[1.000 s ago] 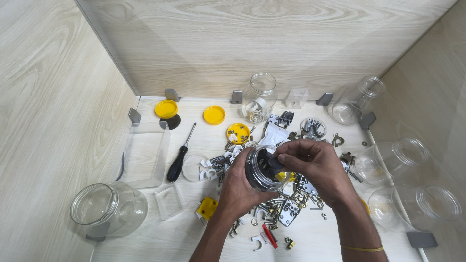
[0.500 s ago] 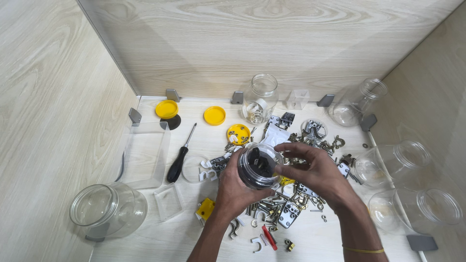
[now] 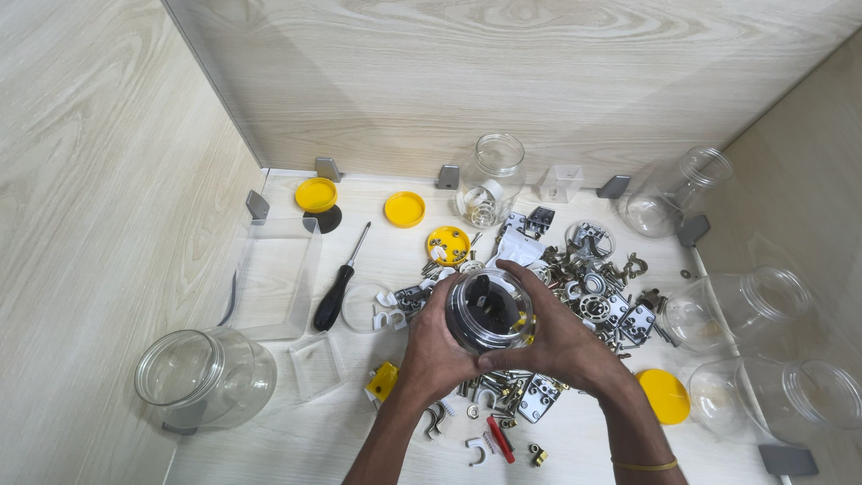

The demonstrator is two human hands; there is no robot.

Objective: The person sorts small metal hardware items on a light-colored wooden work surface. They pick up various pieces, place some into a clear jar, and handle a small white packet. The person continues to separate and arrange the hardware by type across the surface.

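Both hands grip one clear jar (image 3: 489,310) with dark parts inside, held above the hardware pile (image 3: 575,296) mid-table. Left hand (image 3: 435,346) cups its side; right hand (image 3: 552,337) wraps its front. Advisable: keep the mouth upright, grip firm, over the pile.

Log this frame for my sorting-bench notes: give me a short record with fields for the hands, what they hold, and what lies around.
left hand: wraps the small clear jar from the left
right hand: covers the jar's right side, fingers over its rim
small clear jar: held above the pile, dark parts inside
hardware pile: mixed metal brackets and screws on the table
screwdriver: black handle, left of the pile
yellow lids: loose on the table
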